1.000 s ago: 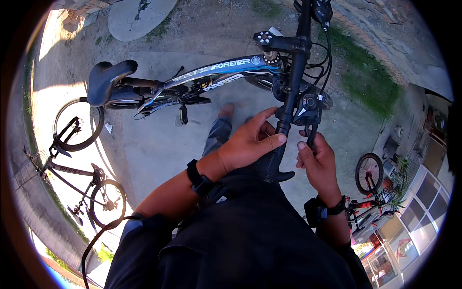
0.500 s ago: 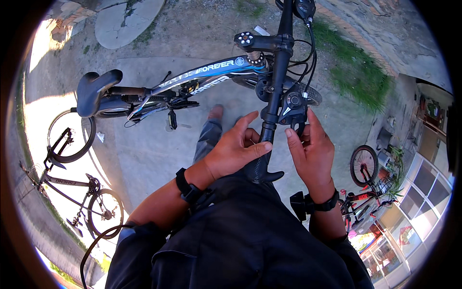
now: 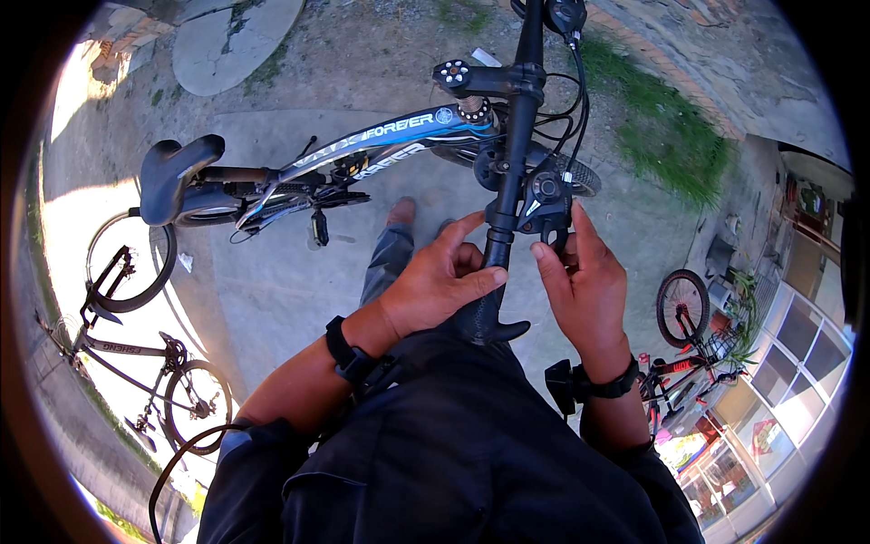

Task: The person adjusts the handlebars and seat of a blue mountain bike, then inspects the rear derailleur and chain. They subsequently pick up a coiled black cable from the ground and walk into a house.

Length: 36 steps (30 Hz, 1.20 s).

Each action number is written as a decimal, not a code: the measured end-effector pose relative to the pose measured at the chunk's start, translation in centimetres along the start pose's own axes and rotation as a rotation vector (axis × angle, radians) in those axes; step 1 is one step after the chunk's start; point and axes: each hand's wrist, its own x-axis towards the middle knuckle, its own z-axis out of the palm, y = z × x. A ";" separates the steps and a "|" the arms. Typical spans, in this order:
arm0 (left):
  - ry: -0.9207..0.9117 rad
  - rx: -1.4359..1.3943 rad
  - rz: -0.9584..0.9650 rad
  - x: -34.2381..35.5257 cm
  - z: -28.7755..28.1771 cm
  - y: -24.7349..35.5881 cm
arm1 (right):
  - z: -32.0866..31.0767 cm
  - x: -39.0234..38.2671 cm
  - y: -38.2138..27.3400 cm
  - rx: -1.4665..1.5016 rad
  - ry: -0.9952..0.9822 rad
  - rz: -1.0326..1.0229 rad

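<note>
While at the handlebar grip (image 3: pixel 486 310), left fingers (image 3: pixel 464 228) apart; right fingers (image 3: pixel 587 234) likewise apart, at the brake lever (image 3: pixel 546 227).

1. An outdoor yard (image 3: pixel 272 313) spreads beside a building (image 3: pixel 802 263), its ground part concrete (image 3: pixel 317 267), part bare dirt (image 3: pixel 362 54).
2. Hard sunlight (image 3: pixel 80 208) falls across the left side under open air, while shade covers the middle.
3. Green grass (image 3: pixel 675 150) grows along a brick edging (image 3: pixel 675 65) at upper right; a round, cracked slab (image 3: pixel 213 54) lies at upper left.
4. Large paned windows (image 3: pixel 801 331) line the lower right, a leafy plant (image 3: pixel 746 313) near them.
5. Three bicycles share the space: a blue-and-white bicycle (image 3: pixel 390 130) at centre, a dark bicycle (image 3: pixel 136 350) in the sun at left and a red-and-black bicycle (image 3: pixel 678 367) near the windows.
6. Whether home or shop, the building does not clearly show.
</note>
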 end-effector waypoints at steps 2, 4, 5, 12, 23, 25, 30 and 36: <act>-0.005 -0.008 -0.006 0.0 -0.1 -0.1 | -0.5 0.1 0.4 0.142 -0.085 0.063; -0.008 -0.037 0.004 0.0 -0.1 -0.4 | -1.2 0.6 1.3 0.270 -0.177 0.107; -0.009 -0.052 0.008 0.1 -0.2 -0.6 | -1.2 0.8 1.1 0.267 -0.181 0.114; -0.029 -0.007 0.039 0.2 -0.5 -1.3 | 0.1 0.8 0.7 0.287 -0.129 0.175; -0.042 0.042 0.001 0.1 -0.5 -0.8 | 1.1 1.3 0.0 0.187 -0.032 0.146; -0.044 0.022 0.001 0.1 -0.5 -0.8 | 1.1 1.3 -0.1 0.149 -0.025 0.141; -0.044 -0.001 0.003 0.1 -0.5 -0.8 | 1.2 1.3 -0.3 0.132 -0.010 0.113; -0.018 0.005 -0.007 -0.2 -0.4 -0.2 | 0.5 1.3 0.7 0.409 -0.164 0.164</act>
